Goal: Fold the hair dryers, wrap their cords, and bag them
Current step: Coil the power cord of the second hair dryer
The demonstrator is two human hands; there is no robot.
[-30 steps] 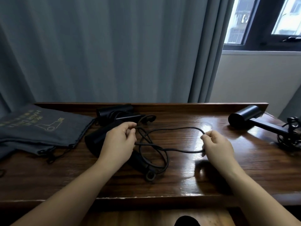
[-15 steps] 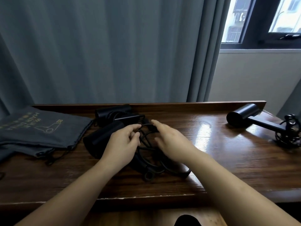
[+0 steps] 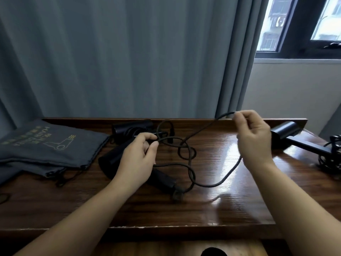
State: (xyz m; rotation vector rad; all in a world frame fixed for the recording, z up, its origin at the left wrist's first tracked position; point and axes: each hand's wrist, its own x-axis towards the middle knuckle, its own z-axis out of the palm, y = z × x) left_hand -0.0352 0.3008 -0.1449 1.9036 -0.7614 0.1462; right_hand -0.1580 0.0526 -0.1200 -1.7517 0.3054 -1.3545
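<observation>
A black hair dryer (image 3: 114,156) lies on the wooden table (image 3: 212,209), partly under my left hand (image 3: 137,159). Its black cord (image 3: 190,163) runs in loose loops over the table. My left hand pinches the cord near the dryer's body. Raised above the table, my right hand (image 3: 253,139) pinches a loop of the same cord, which hangs down from it in a long curve. A second black dryer (image 3: 129,129) lies behind the first. A third black dryer (image 3: 287,133) with a bundled cord (image 3: 330,156) sits at the right. Grey drawstring bags (image 3: 46,145) lie at the left.
A grey curtain (image 3: 120,58) hangs behind the table. A raised lip (image 3: 203,120) runs along the table's back edge. A window (image 3: 302,24) is at the upper right. The table's front edge (image 3: 184,227) is near me.
My right hand has gone from beside my left hand up and to the right, drawing out a loop of cord. My left hand has stayed on the cord by the dryer.
</observation>
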